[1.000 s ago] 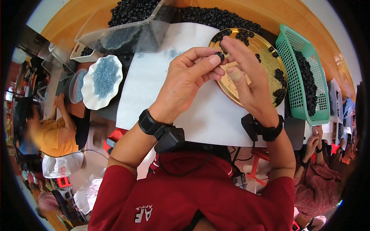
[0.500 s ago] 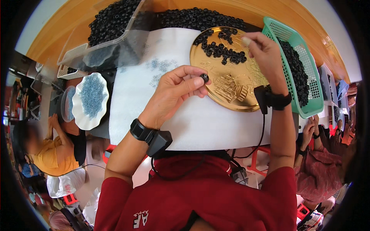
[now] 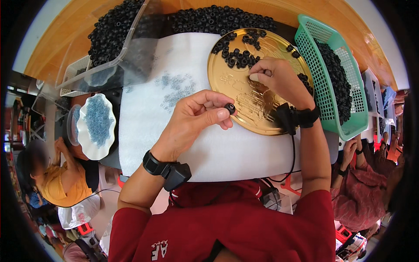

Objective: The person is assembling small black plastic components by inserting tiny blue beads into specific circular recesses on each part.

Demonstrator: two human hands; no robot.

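Thumb and fingertips of my left hand [image 3: 185, 124] pinch a small black ring-shaped part [image 3: 230, 108], its round opening turned upward, just off the near left rim of a round golden tray [image 3: 224, 89]. Above the tray, my right hand [image 3: 281, 81] is closed in a pinch; whatever sits between thumb and forefinger is too hidden to make out. Loose black parts of the same kind [image 3: 238, 58] lie along the tray's far side, and some are by its right rim. Small clear bluish pieces [image 3: 174, 89] are scattered over the white mat [image 3: 148, 148] to the left.
A green basket [image 3: 358, 118] of black parts stands right of the tray. At the far left is a clear bin [image 3: 135, 26] with more, near a white scalloped dish [image 3: 98, 153] of bluish pieces. Black parts [image 3: 222, 19] are heaped behind the mat. People sit at both sides.
My right hand has come from the tray's far right side toward its middle. My left hand, still pinching the black part, appears slightly lower in the view.
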